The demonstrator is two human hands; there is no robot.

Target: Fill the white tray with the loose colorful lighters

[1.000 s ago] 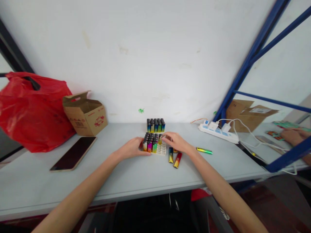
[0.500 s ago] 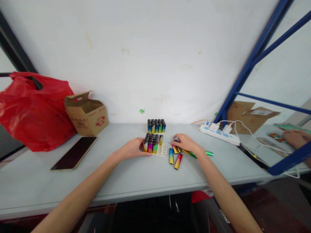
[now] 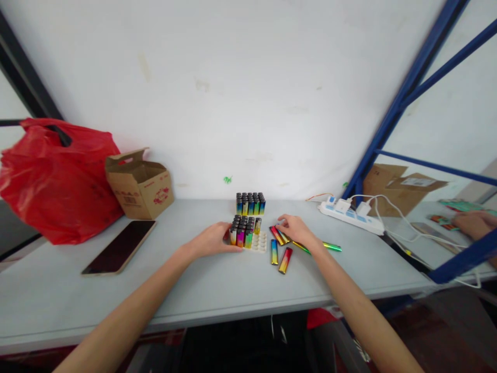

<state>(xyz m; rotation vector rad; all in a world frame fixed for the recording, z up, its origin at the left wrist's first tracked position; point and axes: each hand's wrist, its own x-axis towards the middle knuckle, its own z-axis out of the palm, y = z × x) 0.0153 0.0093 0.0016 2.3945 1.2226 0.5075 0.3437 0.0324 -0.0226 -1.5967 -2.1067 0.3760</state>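
My left hand (image 3: 213, 240) is curled around the left end of a white tray (image 3: 259, 242) with round sockets. Several black-topped lighters (image 3: 240, 237) stand upright in its left part, and a yellow lighter (image 3: 258, 225) stands a little apart from them. To the right, the fingertips of my right hand (image 3: 297, 229) pinch a lighter at the top of a loose pile, its body partly hidden by the fingers. Below them lie a red-and-yellow lighter (image 3: 277, 236), a blue-and-yellow one (image 3: 274, 253) and another red-and-yellow one (image 3: 285, 261). A green lighter (image 3: 332, 246) lies beyond my wrist.
A second block of upright lighters (image 3: 250, 205) stands by the wall. On the left are a phone (image 3: 119, 247), an open carton (image 3: 153, 197) and a red bag (image 3: 62, 186). A power strip (image 3: 351, 217) and blue frame (image 3: 399, 103) stand right; another person's hand (image 3: 471, 223) shows beyond.
My right hand has drawn back slightly, its fingers lifting a little over the pile, and more of the red-and-yellow lighter shows. My left hand stays on the tray.
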